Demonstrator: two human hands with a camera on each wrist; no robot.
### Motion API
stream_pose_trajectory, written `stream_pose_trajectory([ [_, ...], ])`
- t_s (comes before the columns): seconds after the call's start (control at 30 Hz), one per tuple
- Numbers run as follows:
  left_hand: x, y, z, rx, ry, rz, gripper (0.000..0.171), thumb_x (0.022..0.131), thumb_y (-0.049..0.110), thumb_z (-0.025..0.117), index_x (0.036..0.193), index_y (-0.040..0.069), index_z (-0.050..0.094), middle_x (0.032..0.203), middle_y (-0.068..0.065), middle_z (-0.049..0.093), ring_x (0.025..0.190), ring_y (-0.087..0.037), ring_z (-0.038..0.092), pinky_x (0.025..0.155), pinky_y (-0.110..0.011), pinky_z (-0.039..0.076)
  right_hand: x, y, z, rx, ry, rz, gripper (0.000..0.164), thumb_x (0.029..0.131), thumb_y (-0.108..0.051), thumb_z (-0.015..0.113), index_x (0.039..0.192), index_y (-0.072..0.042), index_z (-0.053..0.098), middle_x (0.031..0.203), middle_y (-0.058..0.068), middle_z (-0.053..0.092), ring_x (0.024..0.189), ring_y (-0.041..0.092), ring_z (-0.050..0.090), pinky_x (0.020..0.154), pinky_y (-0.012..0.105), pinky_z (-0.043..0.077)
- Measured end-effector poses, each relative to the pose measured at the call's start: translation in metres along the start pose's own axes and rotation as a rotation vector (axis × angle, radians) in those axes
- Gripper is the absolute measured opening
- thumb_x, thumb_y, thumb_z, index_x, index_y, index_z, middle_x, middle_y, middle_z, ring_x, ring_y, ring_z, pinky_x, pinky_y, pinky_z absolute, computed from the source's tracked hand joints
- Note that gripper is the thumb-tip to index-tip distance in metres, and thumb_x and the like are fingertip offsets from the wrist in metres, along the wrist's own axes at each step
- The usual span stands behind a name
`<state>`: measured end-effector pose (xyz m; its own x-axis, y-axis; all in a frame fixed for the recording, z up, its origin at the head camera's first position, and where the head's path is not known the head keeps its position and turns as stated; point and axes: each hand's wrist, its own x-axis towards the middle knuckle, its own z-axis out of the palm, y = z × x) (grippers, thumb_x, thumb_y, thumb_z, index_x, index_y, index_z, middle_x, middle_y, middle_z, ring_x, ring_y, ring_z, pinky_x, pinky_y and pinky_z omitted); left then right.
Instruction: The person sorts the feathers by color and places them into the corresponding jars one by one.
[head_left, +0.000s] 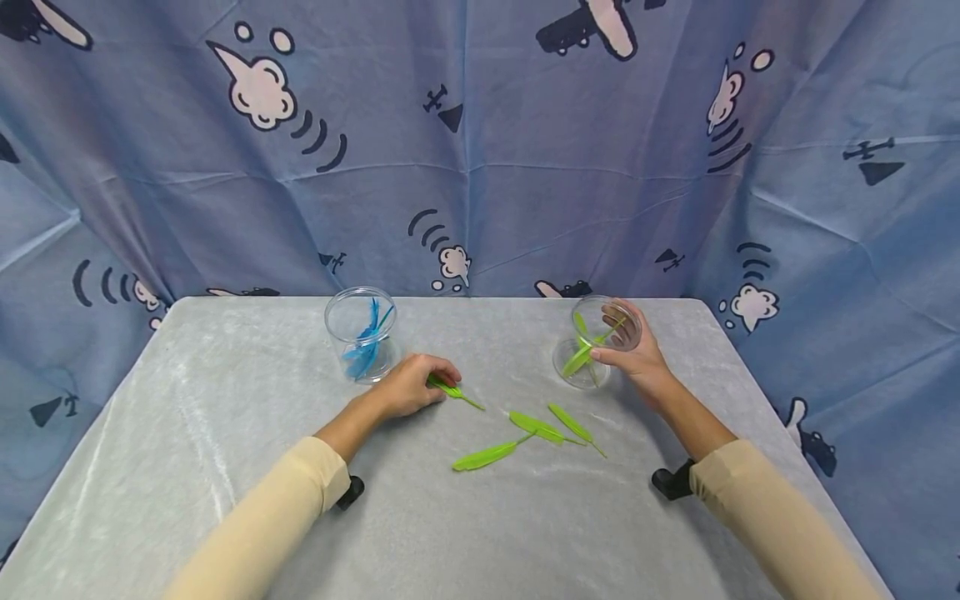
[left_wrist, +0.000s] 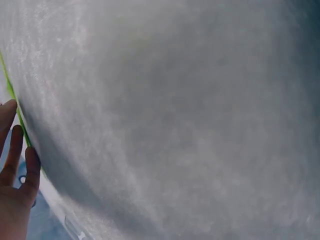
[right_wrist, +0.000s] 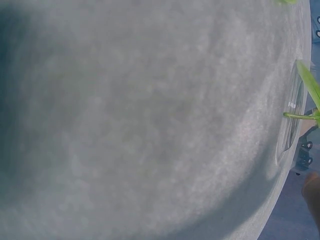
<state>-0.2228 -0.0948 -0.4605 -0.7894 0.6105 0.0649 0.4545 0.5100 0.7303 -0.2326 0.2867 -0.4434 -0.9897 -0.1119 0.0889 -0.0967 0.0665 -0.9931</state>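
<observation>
At the middle of the table my left hand [head_left: 412,385] pinches a green feather [head_left: 454,391], whose quill points right, toward the front. In the left wrist view its fingertips meet the thin green edge of that feather [left_wrist: 23,127]. My right hand [head_left: 641,362] grips a clear jar [head_left: 602,373] near the rim, thumb on the front side and fingers behind. Green feathers [head_left: 577,360] stand inside this jar. Between the hands and closer to the front, three more green feathers lie loose: one on the left [head_left: 483,457], one in the middle [head_left: 534,427], one on the right [head_left: 572,423].
A second clear jar [head_left: 339,333] holding blue feathers [head_left: 363,354] stands just beyond my left hand. A pale grey cloth covers the table [head_left: 225,392]. Behind its far edge hangs a blue patterned curtain [head_left: 510,217].
</observation>
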Motion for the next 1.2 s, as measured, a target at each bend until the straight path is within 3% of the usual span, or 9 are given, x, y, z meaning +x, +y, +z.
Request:
stream_pose_trajectory([
  [0.6,0.002,-0.003,0.008,0.085,0.097,0.059,0.019,0.081,-0.007,0.075,0.097,0.002,0.073,0.087,-0.001,0.072,0.085,-0.014,0.067,0.083,-0.035,0.054,0.0,0.0,0.001,-0.011,0.004,0.003,0.094,0.084,0.014,0.069,0.156,-0.014,0.016,0.159,0.02,0.022,0.147,0.032,0.02,0.121,0.05,0.006],
  [0.93,0.006,-0.003,0.011,0.115,0.085,0.005,0.014,0.087,-0.001,0.074,0.098,0.007,0.074,0.089,-0.002,0.073,0.087,-0.013,0.067,0.086,-0.037,0.053,-0.002,0.0,0.001,-0.004,0.002,0.002,0.092,0.084,0.013,0.068,0.155,-0.015,0.018,0.158,0.019,0.022,0.147,0.033,0.019,0.121,0.05,0.007],
  [1.2,0.006,-0.004,0.012,0.12,0.11,0.02,0.009,0.089,0.002,0.072,0.097,0.006,0.074,0.088,-0.004,0.073,0.086,-0.014,0.067,0.084,-0.037,0.053,-0.001,0.0,0.001,0.003,0.003,0.003,0.092,0.084,0.013,0.068,0.155,-0.016,0.018,0.158,0.018,0.023,0.147,0.032,0.02,0.121,0.05,0.007],
])
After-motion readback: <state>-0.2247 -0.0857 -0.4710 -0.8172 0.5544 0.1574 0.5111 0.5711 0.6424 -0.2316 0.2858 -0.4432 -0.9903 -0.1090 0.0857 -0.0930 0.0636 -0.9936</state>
